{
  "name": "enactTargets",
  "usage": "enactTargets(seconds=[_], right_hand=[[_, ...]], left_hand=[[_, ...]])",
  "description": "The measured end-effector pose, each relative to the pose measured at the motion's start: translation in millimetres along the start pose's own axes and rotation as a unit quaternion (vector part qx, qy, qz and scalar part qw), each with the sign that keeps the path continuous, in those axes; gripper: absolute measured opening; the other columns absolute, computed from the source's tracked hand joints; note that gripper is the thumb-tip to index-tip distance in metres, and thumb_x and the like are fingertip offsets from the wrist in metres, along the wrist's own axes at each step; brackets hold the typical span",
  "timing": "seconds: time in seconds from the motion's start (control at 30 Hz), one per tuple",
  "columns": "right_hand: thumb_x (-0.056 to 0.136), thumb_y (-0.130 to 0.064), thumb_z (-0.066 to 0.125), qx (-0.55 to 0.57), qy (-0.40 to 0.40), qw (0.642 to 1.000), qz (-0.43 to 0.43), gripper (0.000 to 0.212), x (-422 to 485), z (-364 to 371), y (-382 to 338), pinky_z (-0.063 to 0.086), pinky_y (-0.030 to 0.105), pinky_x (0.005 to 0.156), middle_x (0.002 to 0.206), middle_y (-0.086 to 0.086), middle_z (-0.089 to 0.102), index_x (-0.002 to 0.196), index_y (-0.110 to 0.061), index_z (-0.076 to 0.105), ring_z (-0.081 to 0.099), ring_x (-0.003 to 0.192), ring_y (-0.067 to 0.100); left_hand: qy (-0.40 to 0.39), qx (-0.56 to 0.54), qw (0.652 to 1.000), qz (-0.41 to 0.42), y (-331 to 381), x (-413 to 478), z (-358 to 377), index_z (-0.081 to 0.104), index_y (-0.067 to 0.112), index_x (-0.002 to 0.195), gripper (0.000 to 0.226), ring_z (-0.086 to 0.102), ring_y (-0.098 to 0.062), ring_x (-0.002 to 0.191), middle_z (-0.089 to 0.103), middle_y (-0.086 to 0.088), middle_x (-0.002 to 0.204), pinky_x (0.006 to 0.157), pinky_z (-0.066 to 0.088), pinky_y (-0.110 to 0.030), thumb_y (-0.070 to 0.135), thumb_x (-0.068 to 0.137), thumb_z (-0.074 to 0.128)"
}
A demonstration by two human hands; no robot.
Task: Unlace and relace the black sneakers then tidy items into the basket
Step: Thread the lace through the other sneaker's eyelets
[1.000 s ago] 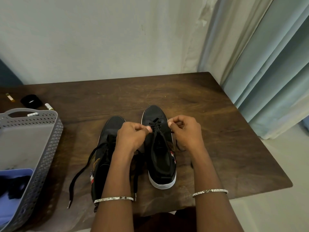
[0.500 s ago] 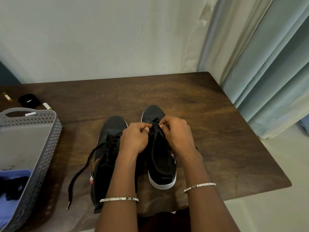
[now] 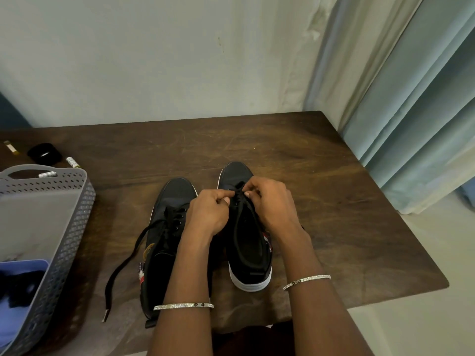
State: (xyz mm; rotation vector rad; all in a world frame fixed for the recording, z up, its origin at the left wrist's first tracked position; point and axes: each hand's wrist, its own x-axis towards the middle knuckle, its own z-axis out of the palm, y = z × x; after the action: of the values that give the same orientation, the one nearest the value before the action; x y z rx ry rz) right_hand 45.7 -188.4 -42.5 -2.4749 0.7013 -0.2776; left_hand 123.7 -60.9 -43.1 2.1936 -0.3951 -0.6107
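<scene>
Dark wooden tabletop (image 3: pixel 321 201) backed against a pale wall (image 3: pixel 167 60), right side close beside hanging curtains (image 3: pixel 411 111); wide bare wood behind the shoes and off to the right, near edge just past the heels. Grey perforated basket (image 3: pixel 77 227) at the left, cut off by the frame on its left and near sides, holding something blue with a dark shape on it, too cropped to identify. Two black sneakers side by side, toes toward the wall: left sneaker (image 3: pixel 167 240) nearer the basket, partly covered by the left forearm, heel near the front edge; right sneaker (image 3: pixel 249 253) slightly farther back, white sole showing at the heel. Loose black lace (image 3: pixel 123 263) trailing from the left sneaker across the wood toward the basket, metal tip lying near the front edge. Left hand (image 3: pixel 208 214) and right hand (image 3: pixel 270 204) curled over the front eyelets of the right sneaker, fingertips pinching its lace (image 3: pixel 237 194) from both sides; exact eyelet hidden under the fingers. Silver bangle on each wrist. Beyond the basket, far left corner: round black object (image 3: pixel 43 152), small white tube (image 3: pixel 72 162), another white tube (image 3: pixel 47 174) glimpsed through the basket handle, and a thin yellowish item (image 3: pixel 10 147) too small to make out
</scene>
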Motion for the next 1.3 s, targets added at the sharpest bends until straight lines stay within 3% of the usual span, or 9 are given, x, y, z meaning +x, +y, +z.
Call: enactTargets(seconds=[0.4,0.5,0.63,0.77,0.9,1.07,1.3], right_hand=[[0.103,-0.024,0.046,-0.053,-0.01,0.997,-0.056,0.01,-0.4,3.6,2.9,0.047,0.04,0.072,0.095,-0.008,0.058,0.096,-0.031,0.048,0.057,0.088,0.018],[0.101,-0.024,0.053,-0.031,-0.002,0.999,-0.025,0.01,0.4,1.2,3.1,0.043,0.035,0.07,0.092,-0.01,0.065,0.094,-0.031,0.054,0.06,0.086,0.014],[0.095,-0.019,0.066,0.08,0.015,0.996,0.038,0.014,0.4,-4.5,9.0,0.049,0.028,0.073,0.083,-0.011,0.069,0.09,-0.032,0.065,0.067,0.079,0.008],[0.09,-0.024,0.075,0.093,-0.008,0.995,0.036,0.01,0.9,-7.4,15.1,0.052,0.024,0.075,0.078,-0.017,0.067,0.091,-0.034,0.074,0.063,0.076,-0.002],[0.09,-0.025,0.076,0.071,-0.011,0.997,0.023,0.009,-0.4,-10.2,15.2,0.039,0.014,0.066,0.073,-0.025,0.059,0.094,-0.033,0.077,0.053,0.069,-0.01],[0.089,-0.024,0.077,0.037,-0.021,0.999,0.004,0.011,-0.5,-13.7,13.0,0.05,0.024,0.081,0.091,-0.015,0.075,0.096,-0.033,0.078,0.067,0.086,0.001],[0.092,-0.026,0.072,0.022,-0.033,0.999,-0.025,0.009,-1.2,-13.1,14.9,0.041,0.017,0.068,0.09,-0.014,0.071,0.1,-0.03,0.076,0.055,0.076,-0.002]], left_hand=[[-0.069,-0.036,0.997,-0.011,-6.0,2.1,-0.1,0.063,0.034,0.132,0.038,0.052,-0.015,0.13,0.06,0.003,0.141,0.109,0.045,-0.036,0.015,0.102,0.05],[-0.033,-0.028,0.999,-0.008,-2.0,-0.8,-1.8,0.068,0.035,0.125,0.03,0.057,-0.013,0.119,0.066,0.008,0.125,0.102,0.047,-0.033,0.022,0.101,0.057],[0.047,0.005,0.999,0.01,3.3,-5.5,-2.9,0.075,0.038,0.105,0.017,0.064,-0.01,0.095,0.072,0.012,0.096,0.08,0.05,-0.029,0.026,0.097,0.065],[0.085,0.081,0.993,0.016,11.3,-9.6,-1.0,0.075,0.039,0.104,0.014,0.067,-0.015,0.097,0.074,0.01,0.101,0.075,0.049,-0.029,0.03,0.095,0.068],[0.114,0.129,0.985,0.026,18.2,-12.9,3.6,0.075,0.038,0.102,0.012,0.069,-0.023,0.093,0.075,0.004,0.102,0.076,0.055,-0.034,0.032,0.092,0.071],[0.131,0.172,0.975,0.049,20.9,-13.3,5.9,0.075,0.035,0.103,0.012,0.067,-0.024,0.099,0.074,0.003,0.104,0.068,0.045,-0.03,0.031,0.093,0.069],[0.138,0.226,0.961,0.082,19.2,-10.2,9.1,0.072,0.033,0.103,0.012,0.067,-0.028,0.098,0.073,0.001,0.105,0.07,0.046,-0.034,0.03,0.097,0.062]])
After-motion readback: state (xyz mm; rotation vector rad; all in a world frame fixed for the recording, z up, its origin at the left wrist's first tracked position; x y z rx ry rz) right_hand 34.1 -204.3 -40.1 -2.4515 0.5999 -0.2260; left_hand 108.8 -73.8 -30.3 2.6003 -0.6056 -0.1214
